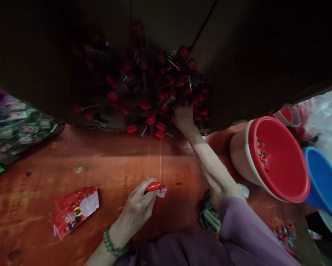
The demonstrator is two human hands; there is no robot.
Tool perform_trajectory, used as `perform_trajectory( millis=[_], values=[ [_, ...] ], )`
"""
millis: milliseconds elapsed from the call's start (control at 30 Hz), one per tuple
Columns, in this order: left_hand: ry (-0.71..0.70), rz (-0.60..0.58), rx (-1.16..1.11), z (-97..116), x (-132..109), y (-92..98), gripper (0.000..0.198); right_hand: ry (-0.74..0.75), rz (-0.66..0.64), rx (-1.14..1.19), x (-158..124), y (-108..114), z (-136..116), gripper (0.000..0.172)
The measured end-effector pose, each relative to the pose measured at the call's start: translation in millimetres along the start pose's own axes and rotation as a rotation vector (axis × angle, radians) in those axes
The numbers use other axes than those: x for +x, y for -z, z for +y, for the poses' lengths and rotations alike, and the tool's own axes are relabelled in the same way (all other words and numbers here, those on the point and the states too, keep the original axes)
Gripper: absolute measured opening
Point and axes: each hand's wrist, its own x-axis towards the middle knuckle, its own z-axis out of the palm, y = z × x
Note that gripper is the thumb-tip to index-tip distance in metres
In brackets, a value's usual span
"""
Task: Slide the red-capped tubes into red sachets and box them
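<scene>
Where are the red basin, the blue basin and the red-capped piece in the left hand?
red basin (285, 173): head view, bare inner wall.
blue basin (325, 184): head view, inner wall.
red-capped piece (153, 186): head view, on the red cap, pinched in the left hand (138, 208).

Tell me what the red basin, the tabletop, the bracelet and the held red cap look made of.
Red basin: likely plastic, smooth sheen, pale rim. Tabletop: reddish wood, grain and knots showing. Bracelet: round green beads, jade or glass, unclear. Red cap in the left hand: glossy, probably plastic.
</scene>
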Motion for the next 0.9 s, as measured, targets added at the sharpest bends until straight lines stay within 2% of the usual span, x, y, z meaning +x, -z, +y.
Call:
perform_trajectory(
  millis=[133,233,300,367,433,467,500,567,600,667,767,833,900],
  values=[
    [0.010,-0.014,-0.057,1,2,0.0,0.027,-0.045,-0.047,-0.013,2,0,-3,0.025],
    [0.025,-0.018,-0.112,2,4,1.0,0.026,-0.065,0.018,0.195,-4,10,7,0.022],
    [0.043,-0.009,-0.139,2,6,2.0,0.027,-0.138,0.137,0.517,-18,20,16,0.019],
    [0.067,-0.005,-0.170,3,7,3.1,0.026,-0.289,0.239,0.966,-42,30,18,0.016],
    [0.075,-0.016,-0.214,5,7,4.6,0.024,-0.410,0.177,1.393,-77,37,10,0.016],
    [0.073,-0.022,-0.238,6,7,5.4,0.023,-0.455,0.100,1.522,-96,40,1,0.019],
    [0.070,-0.029,-0.263,7,7,6.4,0.023,-0.478,-0.038,1.586,-116,43,-10,0.022],
    [0.059,-0.047,-0.314,9,7,8.9,0.023,-0.436,-0.314,1.561,-153,48,-36,0.027],
    [0.053,-0.061,-0.348,10,6,10.5,0.024,-0.350,-0.442,1.473,-168,51,-50,0.031],
    [0.048,-0.107,-0.424,13,4,14.6,0.025,-0.089,-0.704,1.143,-191,61,-73,0.036],
    [0.051,-0.181,-0.499,16,0,22.0,0.026,0.128,-0.743,0.667,-206,77,-92,0.036],
    [0.037,-0.218,-0.530,20,-4,27.0,0.024,0.204,-0.736,0.571,-211,85,-95,0.032],
    [0.025,-0.277,-0.584,26,-7,31.8,0.022,0.254,-0.768,0.601,-216,89,-94,0.033]
  ],
)
